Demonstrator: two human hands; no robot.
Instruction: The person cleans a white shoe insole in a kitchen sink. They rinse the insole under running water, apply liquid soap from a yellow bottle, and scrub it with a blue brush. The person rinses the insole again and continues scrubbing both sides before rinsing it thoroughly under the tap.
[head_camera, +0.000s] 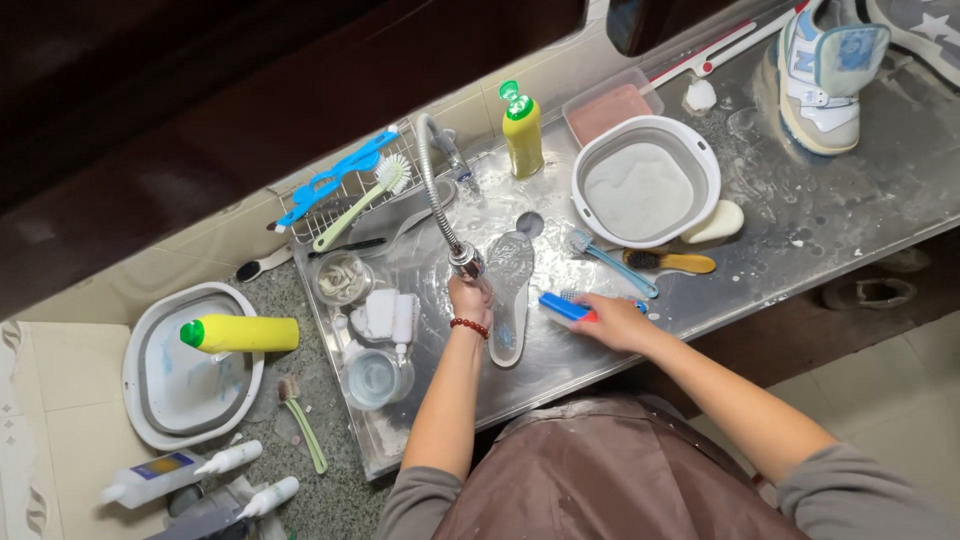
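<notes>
Gripping the shoe insole (508, 295) under the faucet head (466, 262), your left hand (470, 300) steadies it on the steel counter (800, 225); your right hand (612, 322) apparently clasps a blue brush (566, 306) just beside.

- Home washing corner, set up for cleaning shoes.
- Wet steel sink counter (800, 215) against a tiled wall, with a flexible faucet (437, 190).
- 2 wash basins (645, 130), detergent bottles (523, 130), scrub brushes (670, 261), soap suds.
- Sneaker (825, 75) standing on the counter, insole (508, 295) under the tap.
</notes>
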